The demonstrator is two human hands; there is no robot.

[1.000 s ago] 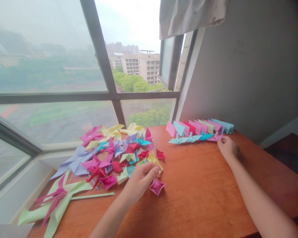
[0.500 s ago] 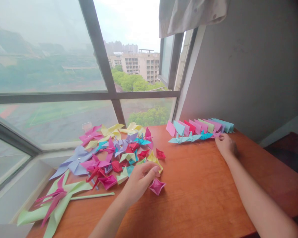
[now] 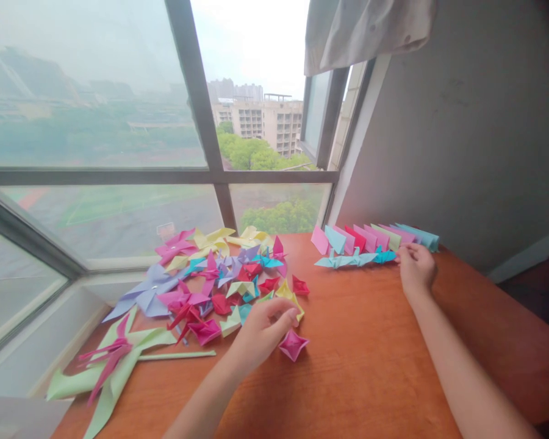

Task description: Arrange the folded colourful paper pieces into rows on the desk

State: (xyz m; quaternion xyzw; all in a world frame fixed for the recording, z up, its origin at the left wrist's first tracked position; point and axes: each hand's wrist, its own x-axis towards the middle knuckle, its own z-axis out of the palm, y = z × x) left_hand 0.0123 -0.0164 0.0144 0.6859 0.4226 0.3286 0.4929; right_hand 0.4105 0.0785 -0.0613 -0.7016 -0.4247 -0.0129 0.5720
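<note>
My left hand (image 3: 266,328) hovers at the right edge of a pile of folded paper pieces, its thumb and fingers curled together; what they hold, if anything, is hidden. Just beyond its fingertips are a yellow folded piece (image 3: 287,294) and a pink paper star-shaped boat (image 3: 293,345). At the right, my right hand (image 3: 415,266) pinches something small and pinkish at the end of a row of blue paper cranes (image 3: 348,259). Behind that row stand several folded paper cards (image 3: 368,238) in pink, red, green and blue.
A large green pinwheel (image 3: 114,375) with a magenta crane on it lies at the front left. Purple (image 3: 149,291) and yellow pinwheels (image 3: 210,241) lie near the window frame (image 3: 155,177). A wall rises at the right.
The view has shifted slightly, moving the scene a little to the right. My right hand is still at the crane row's end, with less pink paper showing at its fingertips. My left hand has barely moved.
</note>
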